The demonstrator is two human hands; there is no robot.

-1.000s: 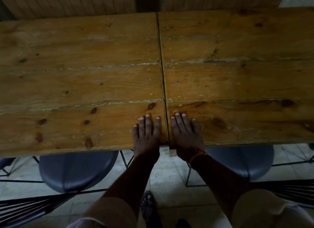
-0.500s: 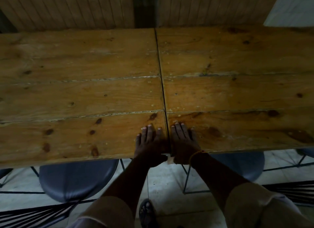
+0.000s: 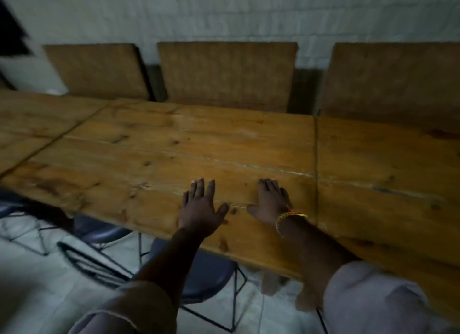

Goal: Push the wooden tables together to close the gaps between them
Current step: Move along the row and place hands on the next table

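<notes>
Three wooden plank tables stand in a row. The middle table lies under both my hands. My left hand rests flat on it near the front edge, fingers spread. A little to the right, my right hand, with a yellow bracelet at the wrist, lies flat with fingers apart. Just right of that hand a thin dark seam separates the middle table from the right table. Another narrow seam runs diagonally between the middle table and the left table. The frame is blurred.
Blue-seated wire-frame chairs stand tucked under the tables' front edge on a pale tiled floor. Wooden panel backrests line the white brick wall behind the tables.
The view has swung up and to the left. Both hands have left the seam they flanked and now lie flat and wider apart on one table, left of a seam.
</notes>
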